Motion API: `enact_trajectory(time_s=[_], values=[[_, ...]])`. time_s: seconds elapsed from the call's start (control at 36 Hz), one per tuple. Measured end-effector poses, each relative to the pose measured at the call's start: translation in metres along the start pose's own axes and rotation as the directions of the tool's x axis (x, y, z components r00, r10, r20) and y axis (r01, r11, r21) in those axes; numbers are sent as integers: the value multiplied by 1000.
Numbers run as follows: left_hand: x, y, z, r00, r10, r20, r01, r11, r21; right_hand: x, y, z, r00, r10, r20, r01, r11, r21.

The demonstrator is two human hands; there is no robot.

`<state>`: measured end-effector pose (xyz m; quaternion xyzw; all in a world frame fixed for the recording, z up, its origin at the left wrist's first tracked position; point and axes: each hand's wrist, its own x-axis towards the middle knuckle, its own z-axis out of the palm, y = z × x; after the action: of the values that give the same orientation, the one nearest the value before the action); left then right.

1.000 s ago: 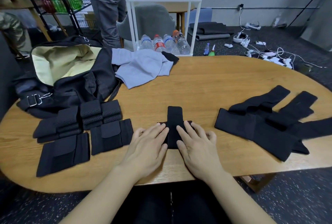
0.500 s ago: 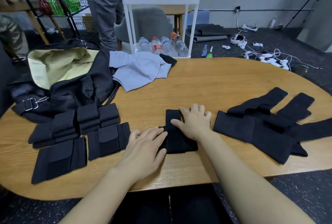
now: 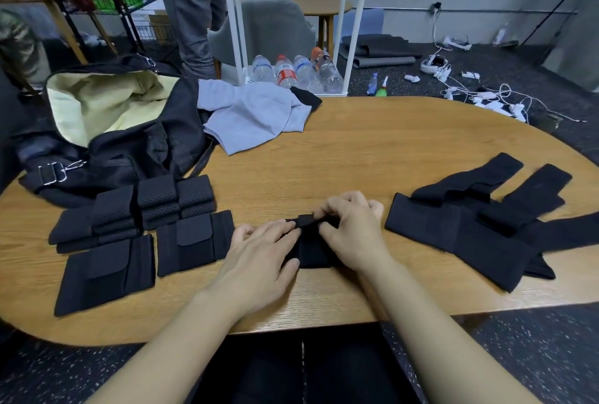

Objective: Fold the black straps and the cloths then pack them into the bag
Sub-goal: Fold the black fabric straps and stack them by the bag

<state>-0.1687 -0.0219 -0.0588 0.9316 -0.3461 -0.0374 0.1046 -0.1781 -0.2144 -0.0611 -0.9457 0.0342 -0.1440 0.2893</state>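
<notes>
- Black strap (image 3: 312,249) being folded lies at the near middle of the wooden counter (image 3: 372,150), under both hands.
- Left hand (image 3: 262,256) rests flat on the strap's left side, fingers straight and pressing it down.
- Right hand (image 3: 351,228) has its fingers curled, pinching the strap's folded far end.
- Folded straps (image 3: 142,225) sit in a cluster to the left, touching one another.
- Unfolded straps (image 3: 479,219) lie overlapping in a heap to the right.
- Farther left, the black bag (image 3: 129,144) stands open, its pale lining showing.
- Grey cloth (image 3: 256,115) lies crumpled just right of the bag, near the far edge.
</notes>
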Motion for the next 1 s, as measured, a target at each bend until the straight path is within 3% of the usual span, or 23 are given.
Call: enact_trajectory(time_s=[0.08,0.36,0.53,0.69,0.86,1.0], values=[[-1,2,-1,1000,-20,5,20,1000,5,-20,3,2,992,-115,-47,110,990,-92],[-2,7,-2,999,-41,17,41,999,-4,-46,-2,3,958,-254,-134,211,939,-270],[-4,6,1,999,-37,-27,36,999,-21,-60,-14,15,966,-243,-88,171,856,-488],[-3,5,4,999,-36,-41,35,999,-16,-62,-19,25,965,-223,-137,110,821,-561],[-5,6,3,999,-39,-29,38,999,-36,-62,-13,25,971,-198,-136,107,863,-494],[2,5,-7,997,-72,6,72,995,-66,-54,-10,5,956,-38,-292,-8,988,-156]])
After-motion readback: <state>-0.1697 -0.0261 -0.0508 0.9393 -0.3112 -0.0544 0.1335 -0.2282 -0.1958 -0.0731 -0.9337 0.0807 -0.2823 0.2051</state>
